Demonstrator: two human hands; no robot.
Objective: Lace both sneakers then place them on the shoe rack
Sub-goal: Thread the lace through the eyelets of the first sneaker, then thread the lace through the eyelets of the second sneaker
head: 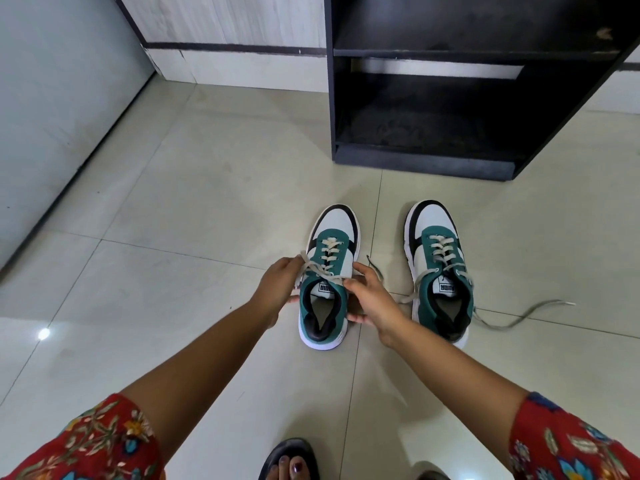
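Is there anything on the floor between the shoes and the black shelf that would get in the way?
Nothing visible does. The tiled floor between the left sneaker, the right sneaker and the shoe rack is bare. Only the right sneaker's loose lace trails off to the side, away from the rack.

Two green-and-white sneakers — the left sneaker [329, 275] and the right sneaker [440, 271]. Two hands — left hand [277, 289], right hand [372, 303]. One black shoe rack [450, 81]. One sandalled foot [289, 460].
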